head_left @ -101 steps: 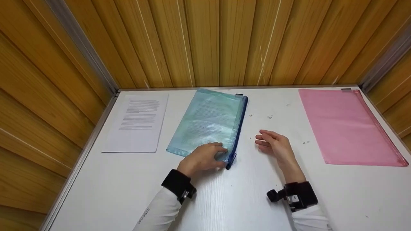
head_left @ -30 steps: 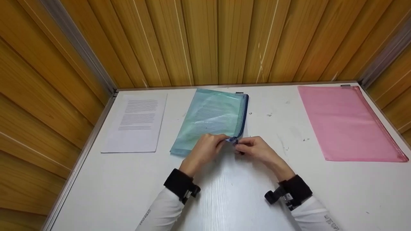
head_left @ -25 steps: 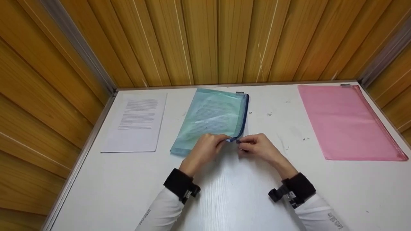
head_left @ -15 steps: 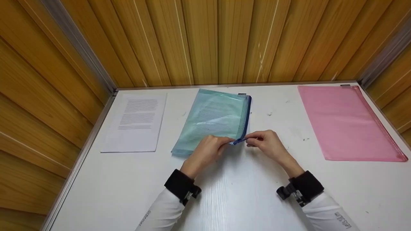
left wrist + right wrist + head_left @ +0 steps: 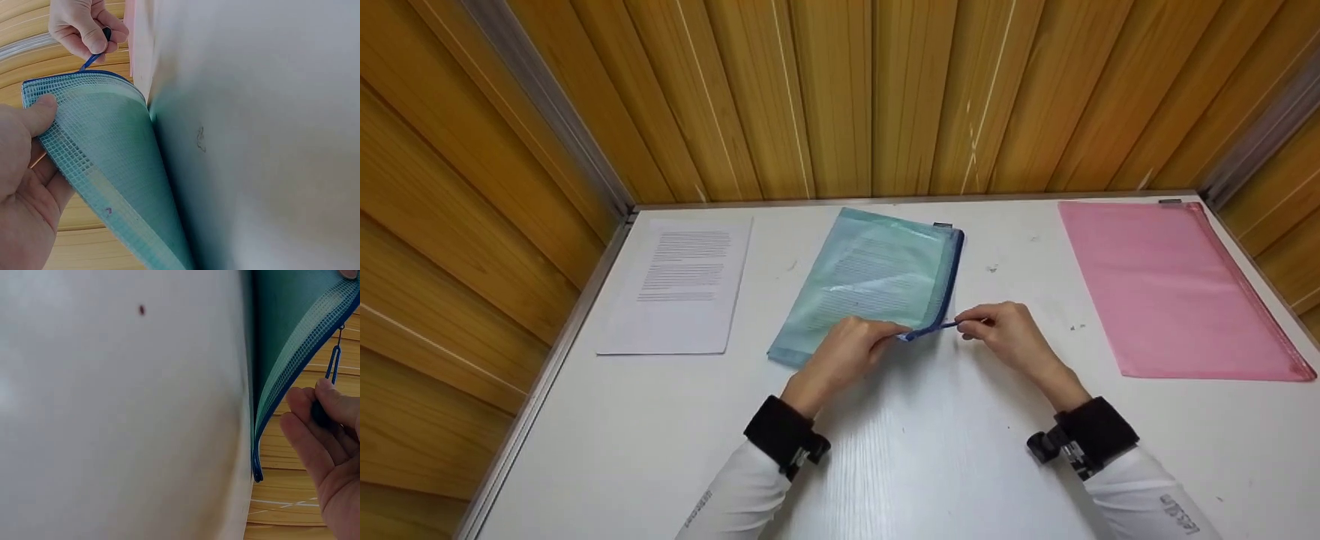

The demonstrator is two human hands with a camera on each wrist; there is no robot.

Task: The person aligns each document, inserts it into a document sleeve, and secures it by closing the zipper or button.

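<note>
A translucent blue-green mesh zip pouch [image 5: 877,281] with a printed sheet inside lies in the middle of the white table [image 5: 915,465]. My left hand [image 5: 851,352] grips its near corner, lifted off the table; in the left wrist view the thumb lies on the pouch [image 5: 107,163]. My right hand [image 5: 1005,334] pinches the blue zipper pull [image 5: 949,326] just right of that corner. The right wrist view shows the pull loop [image 5: 333,363] taut between the fingers [image 5: 329,410] and the pouch edge [image 5: 292,354].
A printed paper sheet [image 5: 682,285] lies at the table's far left. A pink zip pouch [image 5: 1170,289] lies at the far right. Wooden panel walls [image 5: 840,97] close in the table at the back and both sides.
Since 3.4 s ago my right hand came in and took the zipper pull. Over the last second it has drawn the pull rightward, and the pouch has shifted slightly right.
</note>
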